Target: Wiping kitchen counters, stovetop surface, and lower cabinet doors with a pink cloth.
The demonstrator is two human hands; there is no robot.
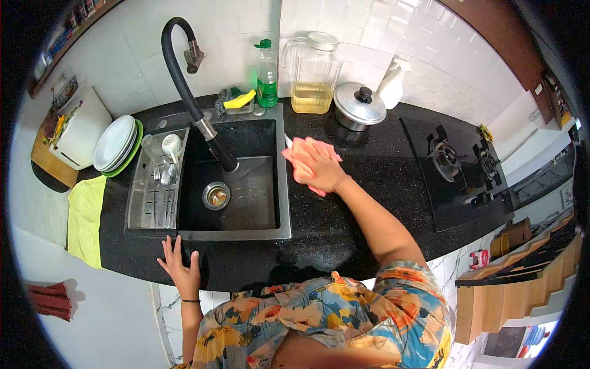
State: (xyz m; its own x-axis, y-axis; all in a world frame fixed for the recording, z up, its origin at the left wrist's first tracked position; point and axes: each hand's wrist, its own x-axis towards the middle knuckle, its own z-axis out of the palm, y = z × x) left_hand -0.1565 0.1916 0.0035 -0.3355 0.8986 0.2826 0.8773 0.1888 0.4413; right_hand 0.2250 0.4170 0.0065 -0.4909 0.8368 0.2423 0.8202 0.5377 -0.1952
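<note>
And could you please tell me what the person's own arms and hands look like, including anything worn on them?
The left hand and right hand are ungloved. A thin dark band circles the left wrist; a faint bracelet, or something like one, shows at the right wrist. The short right sleeve carries a splashy print in orange, blue, yellow and beige.

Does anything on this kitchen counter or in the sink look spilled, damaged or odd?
Nothing looks damaged. The round metal sink drain has something orange-brown in it, too small to identify, which stands out against the black basin. The speckled black countertop also shows shiny, wet-looking patches near its front edge, possibly water.
</note>
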